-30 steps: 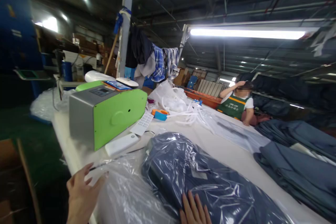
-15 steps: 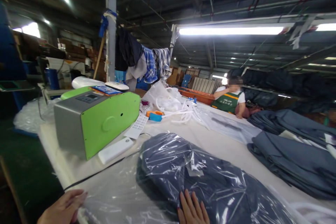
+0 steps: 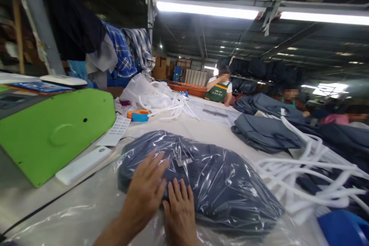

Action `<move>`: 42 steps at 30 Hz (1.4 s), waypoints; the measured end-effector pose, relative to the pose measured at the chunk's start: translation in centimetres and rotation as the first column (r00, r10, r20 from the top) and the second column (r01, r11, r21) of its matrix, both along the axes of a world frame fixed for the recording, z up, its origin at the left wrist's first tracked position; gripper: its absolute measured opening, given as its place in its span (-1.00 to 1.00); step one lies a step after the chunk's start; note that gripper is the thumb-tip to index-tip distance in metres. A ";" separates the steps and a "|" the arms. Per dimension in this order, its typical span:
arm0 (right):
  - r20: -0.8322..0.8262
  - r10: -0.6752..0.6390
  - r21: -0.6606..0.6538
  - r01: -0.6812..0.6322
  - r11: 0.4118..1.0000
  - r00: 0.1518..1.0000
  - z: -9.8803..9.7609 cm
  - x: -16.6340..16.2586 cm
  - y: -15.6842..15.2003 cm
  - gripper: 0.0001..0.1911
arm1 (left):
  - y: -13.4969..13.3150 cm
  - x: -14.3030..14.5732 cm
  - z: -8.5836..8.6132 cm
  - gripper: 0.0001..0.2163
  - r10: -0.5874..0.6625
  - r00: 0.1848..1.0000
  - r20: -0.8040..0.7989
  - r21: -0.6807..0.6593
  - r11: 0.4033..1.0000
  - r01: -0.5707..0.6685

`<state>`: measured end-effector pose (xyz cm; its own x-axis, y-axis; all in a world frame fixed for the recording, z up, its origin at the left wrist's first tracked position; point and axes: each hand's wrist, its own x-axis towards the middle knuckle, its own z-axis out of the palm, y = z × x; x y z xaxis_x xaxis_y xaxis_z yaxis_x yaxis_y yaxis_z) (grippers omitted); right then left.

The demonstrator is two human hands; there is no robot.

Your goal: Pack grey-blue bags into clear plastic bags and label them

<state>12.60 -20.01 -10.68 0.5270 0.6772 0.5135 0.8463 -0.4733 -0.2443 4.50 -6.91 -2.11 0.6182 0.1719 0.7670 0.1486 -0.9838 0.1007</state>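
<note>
Both hands flat on the bagged navy garment [image 3: 201, 177], which lies mid-table on the white table [image 3: 201, 130], just right of the green machine [image 3: 54, 130]. Left hand [image 3: 147, 190] is open, fingers spread, palm down on the bag's near-left part. Right hand [image 3: 180, 209] is also open, fingers together, pressed on the plastic just beside the left; neither hand grips anything. White remote [image 3: 82, 164] lies btwn machine & bag. White cords [image 3: 305, 169] piled to the right, touching the bag's edge. Folded navy stack [image 3: 265, 134] sits further back. Co-worker in green apron [image 3: 219, 90] at far end.
</note>
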 end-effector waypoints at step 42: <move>-0.259 -0.217 -0.272 0.145 0.951 0.941 7.4 7.9 1.2 -0.61 | 1.4 1.8 -6.5 -0.61 -0.089 0.972 -0.218 0.399 0.901 0.172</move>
